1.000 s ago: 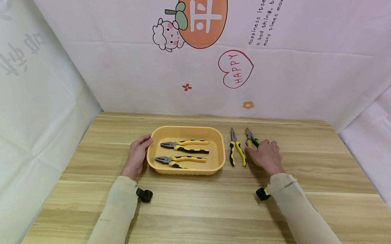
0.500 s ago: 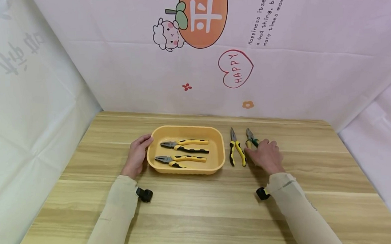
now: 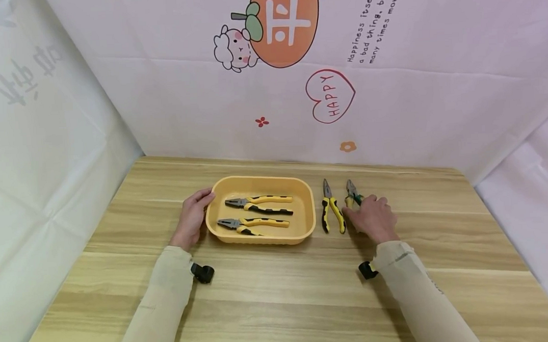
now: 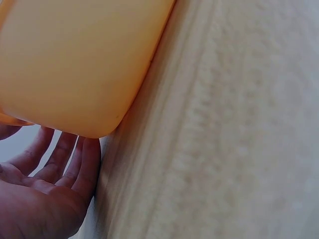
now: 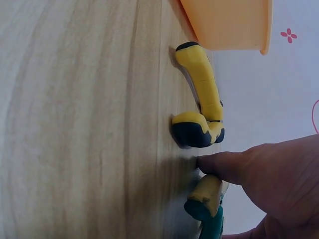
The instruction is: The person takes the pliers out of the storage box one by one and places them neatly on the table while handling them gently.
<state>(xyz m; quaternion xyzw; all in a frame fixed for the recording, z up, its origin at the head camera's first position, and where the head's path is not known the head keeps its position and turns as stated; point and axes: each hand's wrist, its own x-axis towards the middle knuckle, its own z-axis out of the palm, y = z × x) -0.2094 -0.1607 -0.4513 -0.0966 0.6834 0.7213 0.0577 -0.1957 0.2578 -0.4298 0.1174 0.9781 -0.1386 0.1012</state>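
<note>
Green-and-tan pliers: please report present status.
Left grip touches tray, left end. Right grip holds green-and-tan pliers, outside tray. Yellow-black pliers lie between right grip and tray.

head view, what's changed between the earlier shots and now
The green-and-yellow pliers at the right hand have turned slightly, their metal end shifting a little to the right; no new grip or release shows. The left hand, tray, two pliers inside it and yellow-and-black pliers beside it stayed put.
</note>
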